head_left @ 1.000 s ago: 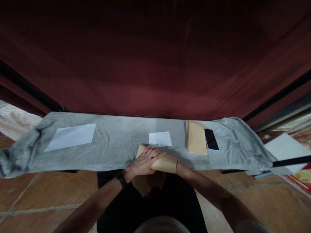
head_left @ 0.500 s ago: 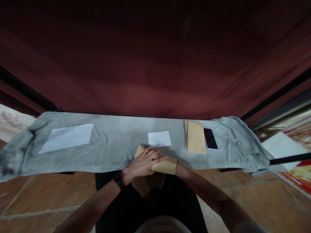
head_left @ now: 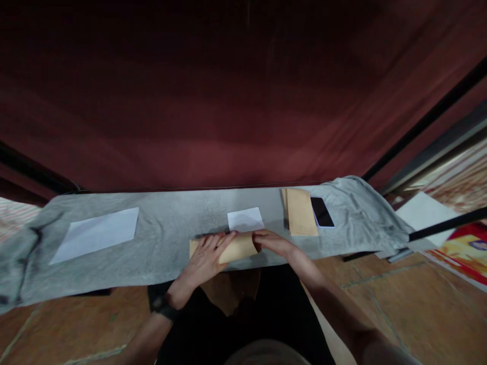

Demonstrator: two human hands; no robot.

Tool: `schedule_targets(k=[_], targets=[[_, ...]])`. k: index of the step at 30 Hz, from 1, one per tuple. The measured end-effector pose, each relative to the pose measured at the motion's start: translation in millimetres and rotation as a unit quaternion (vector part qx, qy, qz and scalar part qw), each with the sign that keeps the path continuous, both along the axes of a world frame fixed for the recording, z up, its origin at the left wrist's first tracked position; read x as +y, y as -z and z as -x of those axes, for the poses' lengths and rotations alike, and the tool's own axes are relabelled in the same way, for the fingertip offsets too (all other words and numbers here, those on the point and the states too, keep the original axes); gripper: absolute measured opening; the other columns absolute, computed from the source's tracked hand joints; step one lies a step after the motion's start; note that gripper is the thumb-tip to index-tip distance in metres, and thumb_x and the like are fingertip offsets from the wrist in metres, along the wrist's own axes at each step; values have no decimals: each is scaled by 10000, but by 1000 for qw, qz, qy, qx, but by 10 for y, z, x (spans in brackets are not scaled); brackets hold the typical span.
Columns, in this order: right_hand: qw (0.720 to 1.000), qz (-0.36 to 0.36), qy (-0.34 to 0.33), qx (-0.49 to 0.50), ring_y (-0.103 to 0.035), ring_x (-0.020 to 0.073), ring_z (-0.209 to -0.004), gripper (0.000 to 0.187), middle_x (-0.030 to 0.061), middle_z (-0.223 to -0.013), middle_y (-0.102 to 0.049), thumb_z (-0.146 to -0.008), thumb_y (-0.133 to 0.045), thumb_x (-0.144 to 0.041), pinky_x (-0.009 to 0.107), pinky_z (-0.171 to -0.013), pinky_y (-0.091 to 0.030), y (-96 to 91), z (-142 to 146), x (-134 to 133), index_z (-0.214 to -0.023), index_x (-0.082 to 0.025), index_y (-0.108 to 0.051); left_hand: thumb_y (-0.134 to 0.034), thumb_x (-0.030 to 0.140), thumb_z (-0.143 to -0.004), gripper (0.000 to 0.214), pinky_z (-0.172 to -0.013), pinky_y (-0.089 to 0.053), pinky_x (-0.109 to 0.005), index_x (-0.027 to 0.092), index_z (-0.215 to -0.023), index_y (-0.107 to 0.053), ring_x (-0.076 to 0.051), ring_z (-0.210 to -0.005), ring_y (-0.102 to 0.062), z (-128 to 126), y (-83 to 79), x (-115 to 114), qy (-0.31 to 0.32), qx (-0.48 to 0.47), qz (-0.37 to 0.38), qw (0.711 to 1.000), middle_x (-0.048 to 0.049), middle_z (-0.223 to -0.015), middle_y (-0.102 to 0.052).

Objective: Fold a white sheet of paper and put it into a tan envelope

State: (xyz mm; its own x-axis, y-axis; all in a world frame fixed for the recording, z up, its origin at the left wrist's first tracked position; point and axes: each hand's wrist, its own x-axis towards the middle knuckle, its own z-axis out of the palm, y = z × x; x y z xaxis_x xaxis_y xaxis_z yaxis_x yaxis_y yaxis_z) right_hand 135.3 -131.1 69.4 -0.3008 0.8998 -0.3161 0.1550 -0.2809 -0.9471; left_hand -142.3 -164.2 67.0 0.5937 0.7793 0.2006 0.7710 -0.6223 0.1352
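A brown envelope (head_left: 239,247) lies flat near the front edge of a narrow table covered by a grey cloth (head_left: 171,223). My left hand (head_left: 203,258) rests on it, fingers stretched out and pressing down. My right hand (head_left: 272,242) touches the envelope's right end with its fingertips closed on the edge. Just behind the envelope sits a small white folded paper (head_left: 245,219).
A stack of brown envelopes (head_left: 300,218) and a dark phone (head_left: 321,212) lie to the right. A larger white sheet (head_left: 95,234) lies at the left. A dark red curtain hangs behind the table. White boards and a black bar (head_left: 445,223) stand at the right.
The envelope has been laid flat and shifted left. My right hand came out from inside it to its right end. The camera view tilted and shifted.
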Motion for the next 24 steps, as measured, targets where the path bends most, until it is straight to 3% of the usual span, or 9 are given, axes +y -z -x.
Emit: schedule_targets(k=[2,4,7,12,18,24], targets=[[988,-43,29,-143,-695,196,-879,214,48,-945,-745,-985,-540,-307,295,-817,-531,-4,-46,130,-1003,-184,-714,-670,371,-862,885,-1039,-408,-444,282,-1607,-201,-317,-1192,-557,143,34,11,-39,-3,-16,999,-111,-1315,-591],[963,-73,77,-249,-674,222,-1055,234,94,-1092,-728,-996,-493,-282,308,-925,-496,4,-73,263,-1083,-193,-691,-663,403,-860,901,-1002,-434,-449,264,-1610,-184,-325,-1137,-589,284,78,20,-83,1,-25,996,-113,-1254,-619],[937,-80,128,-316,-580,288,-1259,290,183,-1285,-638,-959,-575,-301,363,-1045,-434,54,-15,418,-1204,-156,-632,-663,405,-850,940,-979,-449,-454,247,-1614,-140,-332,-1126,-599,419,131,19,-125,11,-25,992,-120,-1254,-622],[891,-70,145,-425,-568,388,-1269,525,291,-1360,-553,-847,-742,-325,438,-1022,-460,156,251,558,-1278,-79,-568,-666,399,-831,961,-995,-447,-460,235,-1609,-127,-336,-1167,-590,435,162,-10,-150,10,-26,988,-135,-1296,-597],[886,-59,163,-429,-600,364,-1237,499,266,-1236,-649,-789,-794,-262,431,-1031,-447,214,294,638,-1210,-96,-585,-674,399,-822,984,-1014,-441,-472,240,-1607,-101,-340,-1179,-583,418,195,-13,-155,-10,-25,988,-132,-1288,-580],[915,-101,186,-343,-661,292,-1136,166,167,-1141,-706,-898,-633,-207,364,-975,-468,275,140,552,-1062,-187,-647,-697,399,-811,1023,-1031,-437,-503,232,-1612,-85,-353,-1198,-569,418,238,-24,-158,-25,-20,987,-136,-1295,-572]])
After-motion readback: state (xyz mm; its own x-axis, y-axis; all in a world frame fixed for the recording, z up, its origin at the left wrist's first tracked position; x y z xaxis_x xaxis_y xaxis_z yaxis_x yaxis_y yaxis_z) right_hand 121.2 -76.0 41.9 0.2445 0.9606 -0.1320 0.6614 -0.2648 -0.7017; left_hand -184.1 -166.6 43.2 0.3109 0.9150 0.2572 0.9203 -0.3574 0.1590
